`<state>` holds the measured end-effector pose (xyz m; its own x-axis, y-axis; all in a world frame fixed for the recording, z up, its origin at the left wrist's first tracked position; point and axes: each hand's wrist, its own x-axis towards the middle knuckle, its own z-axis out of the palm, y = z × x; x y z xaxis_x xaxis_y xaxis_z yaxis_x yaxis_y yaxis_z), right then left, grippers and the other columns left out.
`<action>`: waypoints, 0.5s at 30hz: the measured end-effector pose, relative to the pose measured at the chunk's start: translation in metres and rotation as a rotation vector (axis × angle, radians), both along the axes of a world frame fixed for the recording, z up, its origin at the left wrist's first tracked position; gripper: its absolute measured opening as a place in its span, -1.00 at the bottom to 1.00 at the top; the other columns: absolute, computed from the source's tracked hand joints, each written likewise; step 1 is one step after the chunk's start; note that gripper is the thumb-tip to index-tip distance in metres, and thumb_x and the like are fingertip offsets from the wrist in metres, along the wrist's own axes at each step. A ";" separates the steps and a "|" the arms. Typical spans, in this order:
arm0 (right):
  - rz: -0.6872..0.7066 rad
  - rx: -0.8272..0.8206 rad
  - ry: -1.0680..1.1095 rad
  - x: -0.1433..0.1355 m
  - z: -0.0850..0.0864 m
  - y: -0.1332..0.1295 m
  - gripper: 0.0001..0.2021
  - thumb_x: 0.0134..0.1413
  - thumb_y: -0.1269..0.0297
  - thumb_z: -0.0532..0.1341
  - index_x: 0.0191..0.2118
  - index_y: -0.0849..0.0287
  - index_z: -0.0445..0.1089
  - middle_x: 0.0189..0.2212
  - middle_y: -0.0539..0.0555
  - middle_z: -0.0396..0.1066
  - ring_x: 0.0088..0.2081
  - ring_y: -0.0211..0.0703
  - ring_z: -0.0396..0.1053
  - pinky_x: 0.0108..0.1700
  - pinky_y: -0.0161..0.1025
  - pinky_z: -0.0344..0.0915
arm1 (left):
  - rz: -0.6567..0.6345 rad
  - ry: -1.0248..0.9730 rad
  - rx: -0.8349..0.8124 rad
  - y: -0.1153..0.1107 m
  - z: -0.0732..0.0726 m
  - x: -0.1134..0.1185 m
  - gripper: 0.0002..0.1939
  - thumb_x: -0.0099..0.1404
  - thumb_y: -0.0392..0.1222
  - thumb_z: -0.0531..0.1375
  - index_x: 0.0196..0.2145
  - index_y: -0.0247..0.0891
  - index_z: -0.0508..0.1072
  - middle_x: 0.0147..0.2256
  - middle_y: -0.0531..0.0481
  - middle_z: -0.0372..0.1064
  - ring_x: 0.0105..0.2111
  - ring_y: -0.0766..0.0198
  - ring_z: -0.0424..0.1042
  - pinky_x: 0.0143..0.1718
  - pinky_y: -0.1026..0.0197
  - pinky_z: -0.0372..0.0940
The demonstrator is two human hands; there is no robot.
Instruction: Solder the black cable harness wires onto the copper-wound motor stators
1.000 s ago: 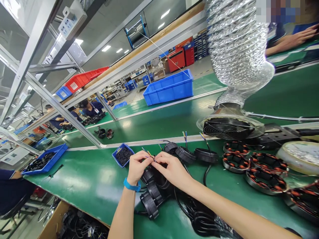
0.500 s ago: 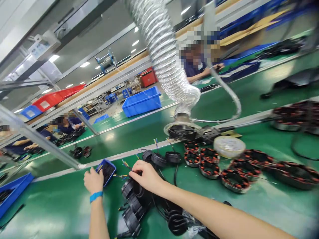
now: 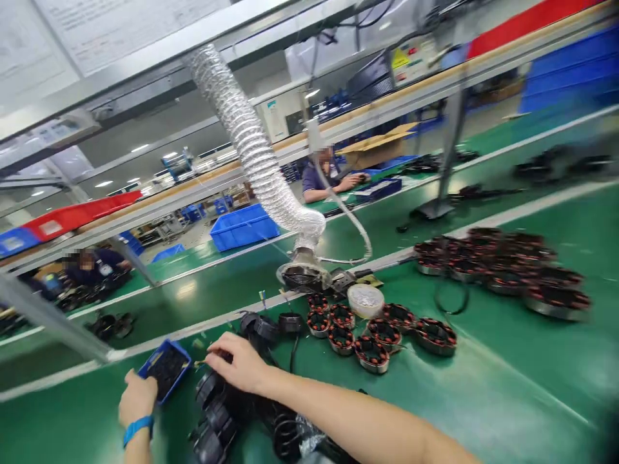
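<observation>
My left hand (image 3: 138, 398) is closed at the left edge of a small blue bin (image 3: 185, 374) holding small black pieces. A blue band circles that wrist. To its right, my right hand (image 3: 236, 364) pinches thin coloured wires (image 3: 198, 364) at its fingertips; blur hides exactly how many. Beneath and in front of this hand lie several black round housings (image 3: 209, 438) with cables. More black housings (image 3: 261, 327) sit just beyond it.
Ring-shaped stators (image 3: 371, 353) with orange-red windings lie to the right, with a larger group (image 3: 503, 258) farther off. A round tape roll (image 3: 366, 301) stands near the silver duct's hood (image 3: 302, 276). Co-workers (image 3: 329, 174) sit across the green bench. A metal post (image 3: 58, 316) rises at left.
The view has swung right, so bench items appear farther left. My left hand has shifted to the bin's lower left edge. My right hand stays at the wires.
</observation>
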<state>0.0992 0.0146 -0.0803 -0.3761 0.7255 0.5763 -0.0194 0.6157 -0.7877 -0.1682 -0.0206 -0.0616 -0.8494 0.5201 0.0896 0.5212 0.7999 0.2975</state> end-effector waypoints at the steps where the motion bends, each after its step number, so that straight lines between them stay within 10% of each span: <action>1: -0.009 0.008 0.004 0.002 0.002 -0.002 -0.82 0.18 0.21 0.22 -0.20 0.18 0.50 -0.32 0.04 0.44 -0.26 -0.20 0.42 -0.17 -0.29 0.33 | -0.016 0.000 0.015 -0.008 0.005 0.005 -0.26 0.13 -0.07 0.03 0.26 -0.33 0.09 -0.01 -0.44 0.42 -0.05 -0.23 0.47 -0.20 -0.11 0.40; 7: 0.034 0.034 0.040 0.007 0.003 -0.003 -0.75 0.25 0.20 0.13 -0.05 0.20 0.40 -0.21 0.12 0.43 -0.18 -0.13 0.39 -0.07 -0.18 0.32 | 0.025 0.072 0.082 -0.078 0.023 -0.005 -0.42 0.24 -0.26 0.03 0.23 -0.37 0.18 -0.01 -0.39 0.44 0.01 -0.08 0.44 -0.01 0.03 0.30; 15: 0.025 0.101 0.023 0.016 0.024 -0.008 -0.74 0.21 0.08 0.14 -0.15 0.12 0.43 -0.22 0.12 0.42 -0.31 -0.11 0.42 -0.20 -0.15 0.36 | 0.251 0.174 0.021 -0.238 0.038 -0.039 -0.48 0.29 -0.28 0.04 0.20 -0.31 0.21 0.01 -0.29 0.44 0.06 0.01 0.40 0.04 0.11 0.22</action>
<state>0.1148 0.0071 -0.0563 -0.3791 0.6539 0.6547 -0.0527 0.6912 -0.7208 -0.2072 -0.2590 -0.0233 -0.9222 0.2922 0.2532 0.3523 0.9048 0.2392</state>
